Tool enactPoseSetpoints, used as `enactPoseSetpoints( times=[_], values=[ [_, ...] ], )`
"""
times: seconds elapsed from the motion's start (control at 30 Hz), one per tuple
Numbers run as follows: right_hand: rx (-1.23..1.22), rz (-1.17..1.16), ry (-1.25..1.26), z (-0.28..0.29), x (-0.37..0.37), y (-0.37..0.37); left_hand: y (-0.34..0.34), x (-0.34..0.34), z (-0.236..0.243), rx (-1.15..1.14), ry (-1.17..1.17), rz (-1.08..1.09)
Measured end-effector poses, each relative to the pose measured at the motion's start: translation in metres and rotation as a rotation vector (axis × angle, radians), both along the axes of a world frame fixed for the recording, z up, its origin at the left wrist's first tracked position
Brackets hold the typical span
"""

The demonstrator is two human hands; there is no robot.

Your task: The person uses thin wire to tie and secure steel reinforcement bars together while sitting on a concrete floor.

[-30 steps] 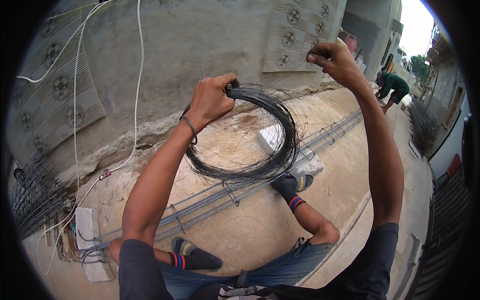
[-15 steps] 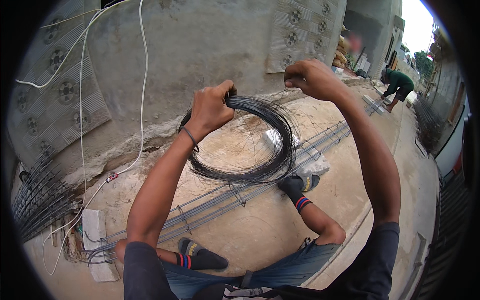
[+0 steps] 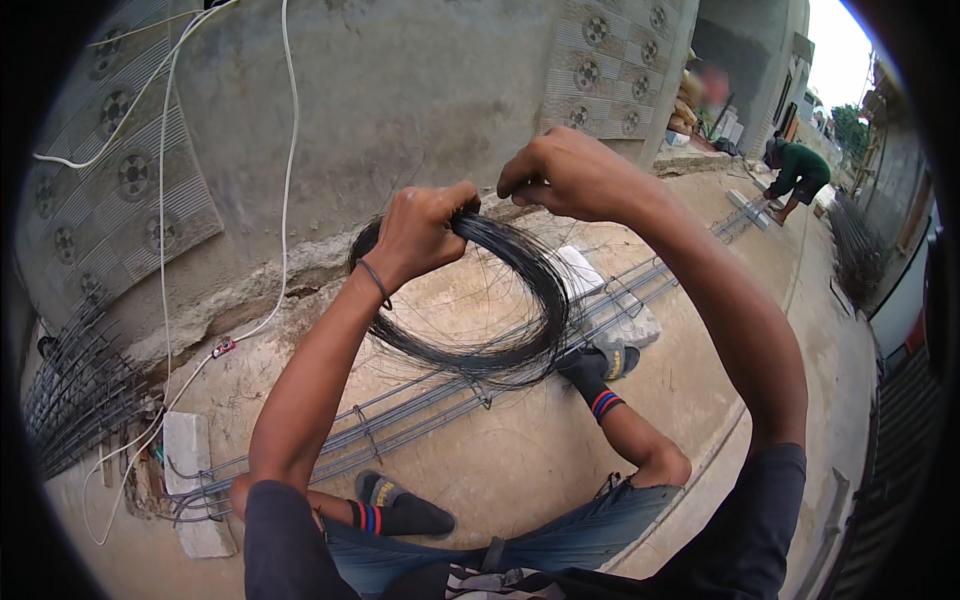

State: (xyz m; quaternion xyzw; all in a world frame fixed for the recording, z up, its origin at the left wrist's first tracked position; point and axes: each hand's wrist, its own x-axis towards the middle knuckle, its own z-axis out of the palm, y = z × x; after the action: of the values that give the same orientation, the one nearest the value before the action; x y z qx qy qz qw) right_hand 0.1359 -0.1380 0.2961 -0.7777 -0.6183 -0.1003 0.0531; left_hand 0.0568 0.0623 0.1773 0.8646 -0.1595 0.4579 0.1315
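Observation:
A loose coil of thin black wire [image 3: 545, 310] hangs from my left hand [image 3: 420, 225], whose fingers are wrapped round its upper part. Many fine strands stray from the ring and cross its middle. Just right of that grip and slightly higher, my right hand [image 3: 580, 178] is closed in a pinch, seemingly on a strand of wire; the strand is too fine to follow at the fingertips. Below the coil, a long steel rebar cage [image 3: 410, 415] with square stirrups runs diagonally between my feet, apart from both hands.
Pale blocks [image 3: 195, 455] prop the cage at the left, with another block [image 3: 635, 318] beyond my right foot. A white cable [image 3: 292, 150] hangs along the grey wall [image 3: 400, 90]. Rebar mesh [image 3: 75, 395] leans at left. Far right, a person in green [image 3: 803, 165] bends over the cage's end.
My right hand has moved left and slightly down, closer to my left hand. The coil has swung a little left and lower, still held in my left hand.

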Motion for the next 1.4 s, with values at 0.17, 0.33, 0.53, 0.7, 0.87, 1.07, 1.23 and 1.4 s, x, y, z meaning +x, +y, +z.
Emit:
enactPoseSetpoints(
  times=[0.17,0.33,0.53,0.7,0.87,1.07,1.23,1.4],
  values=[
    [-0.110,0.130,0.431,-0.025,0.015,-0.001,0.003,-0.006,-0.006,0.020,0.020,-0.054],
    [-0.164,0.160,0.362,-0.031,0.007,0.003,0.004,-0.011,-0.009,0.014,0.042,-0.082],
    [-0.044,0.263,0.377,-0.049,0.007,0.006,0.006,-0.012,-0.015,-0.006,0.121,-0.129],
    [0.135,0.049,0.631,-0.072,0.010,0.008,0.008,-0.016,-0.027,0.008,0.087,-0.179],
    [0.459,-0.265,1.145,-0.070,0.030,-0.016,0.021,-0.023,-0.038,0.026,0.027,-0.114],
    [0.211,0.242,0.034,-0.064,0.024,-0.018,0.014,-0.018,-0.039,0.017,0.015,-0.114],
    [-0.034,0.123,-0.129,-0.047,0.009,-0.008,0.013,-0.016,-0.039,0.066,0.052,-0.072],
    [0.590,-0.229,-0.446,-0.023,0.078,-0.040,0.026,-0.024,-0.042,-0.023,0.095,-0.008]
  ],
)
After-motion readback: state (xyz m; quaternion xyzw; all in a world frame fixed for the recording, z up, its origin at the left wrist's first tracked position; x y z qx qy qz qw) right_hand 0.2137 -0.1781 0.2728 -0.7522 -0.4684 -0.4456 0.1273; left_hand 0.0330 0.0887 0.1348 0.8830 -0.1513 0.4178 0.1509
